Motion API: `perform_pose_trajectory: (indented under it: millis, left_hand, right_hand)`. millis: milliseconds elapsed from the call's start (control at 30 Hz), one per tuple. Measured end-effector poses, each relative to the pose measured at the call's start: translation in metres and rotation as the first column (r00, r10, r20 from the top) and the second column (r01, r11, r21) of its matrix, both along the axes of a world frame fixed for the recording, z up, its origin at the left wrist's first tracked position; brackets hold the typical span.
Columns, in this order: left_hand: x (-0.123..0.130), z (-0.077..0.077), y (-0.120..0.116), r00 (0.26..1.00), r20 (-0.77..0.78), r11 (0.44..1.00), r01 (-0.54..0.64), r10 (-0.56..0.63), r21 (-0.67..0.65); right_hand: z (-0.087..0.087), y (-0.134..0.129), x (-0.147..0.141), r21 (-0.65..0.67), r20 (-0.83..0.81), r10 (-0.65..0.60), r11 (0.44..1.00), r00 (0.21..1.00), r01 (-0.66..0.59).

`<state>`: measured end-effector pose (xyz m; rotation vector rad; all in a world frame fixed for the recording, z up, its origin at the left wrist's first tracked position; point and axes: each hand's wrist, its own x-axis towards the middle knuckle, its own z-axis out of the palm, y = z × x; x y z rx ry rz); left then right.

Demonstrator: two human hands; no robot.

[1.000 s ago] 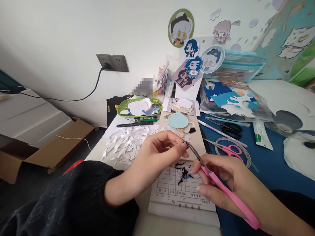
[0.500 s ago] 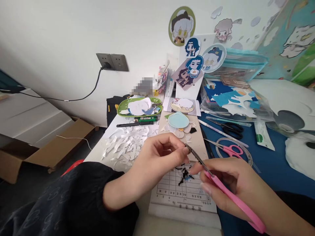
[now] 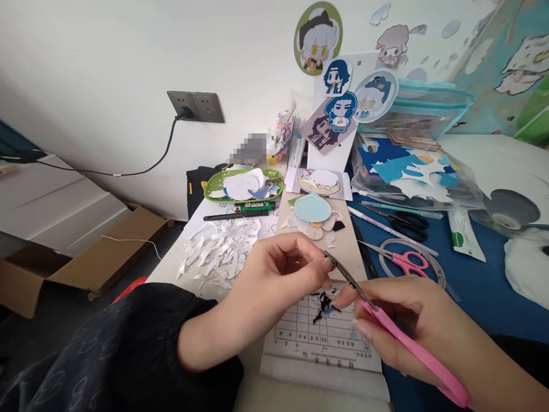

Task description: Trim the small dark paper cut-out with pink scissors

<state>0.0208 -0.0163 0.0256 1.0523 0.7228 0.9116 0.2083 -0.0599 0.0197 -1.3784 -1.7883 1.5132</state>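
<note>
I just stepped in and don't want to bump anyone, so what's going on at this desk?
A person pinches a small dark piece in the left hand, while the right hand holds pink-handled scissors with the blades right at the left fingertips. Black snippets lie below on a printed form. White paper strips are heaped to the left, and cutouts sit in the green tray behind.

The flat blue-and-beige bench carries 1 pair of black-handled metal scissors and 1 white-and-green squeeze tube. Curled white paper scraps lie at left.
</note>
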Motion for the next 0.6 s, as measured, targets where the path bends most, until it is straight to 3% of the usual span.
perform_pose_trajectory:
  millis: [600]
  left_hand:
    - [-0.0008, -0.0028, -0.0017, 1.0, -0.008, 1.0, -0.015, 0.015, -0.01]
  right_hand:
    - [-0.0044, 0.0017, -0.0006, -0.038, 0.023, -0.031, 0.999, 0.999, 0.032]
